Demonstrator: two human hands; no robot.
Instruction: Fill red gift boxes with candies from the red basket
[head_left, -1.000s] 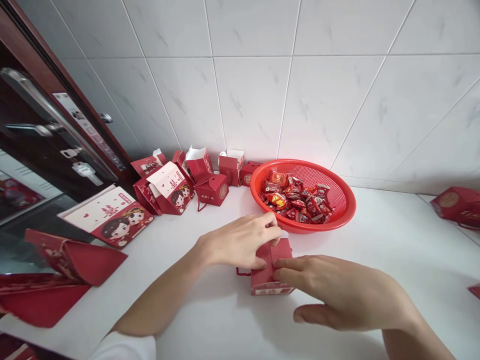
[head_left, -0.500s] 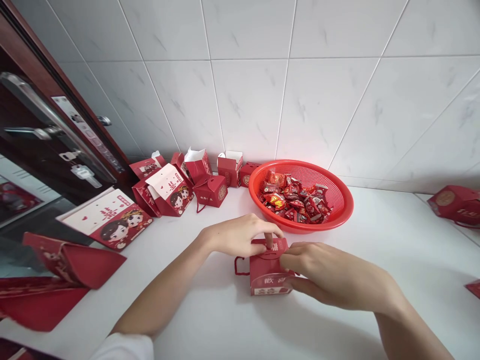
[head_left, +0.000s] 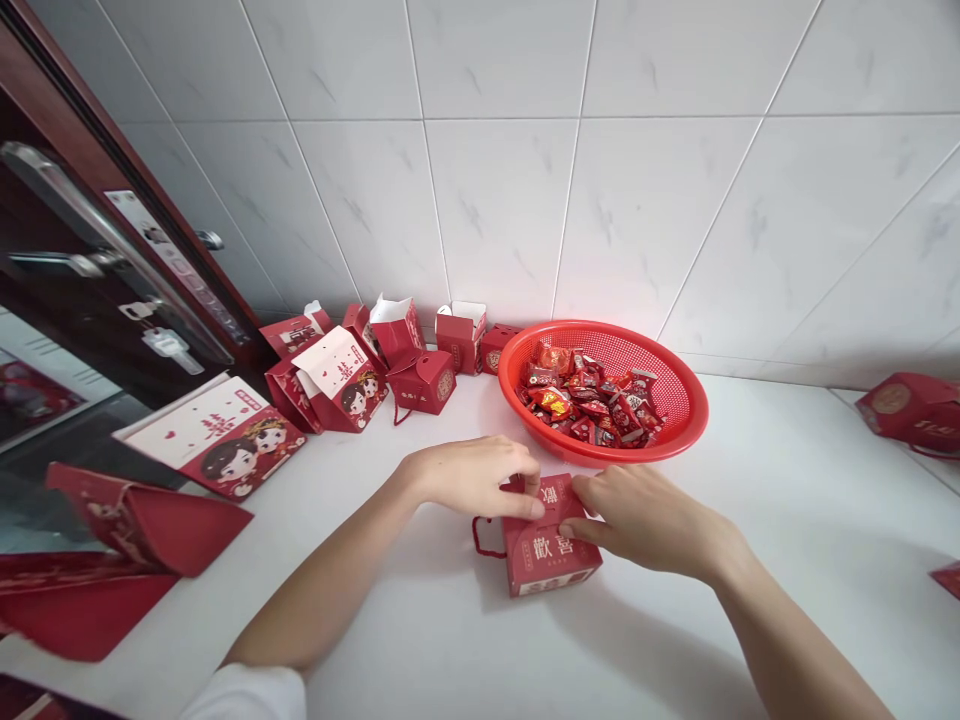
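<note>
White counter bears a small red gift box [head_left: 551, 548], gold-lettered, pinched by left hand [head_left: 480, 478] and right hand [head_left: 645, 515]

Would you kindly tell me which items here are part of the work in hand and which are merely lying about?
In hand:
- small red box, held at its top by left hand and right hand
- red basket of wrapped sweets, just behind

Lying about:
- folded boxes by the wall
- flat printed cartons
- red box at far right

Left hand [head_left: 472, 478], right hand [head_left: 645, 515] pinching red box [head_left: 551, 550].
</note>
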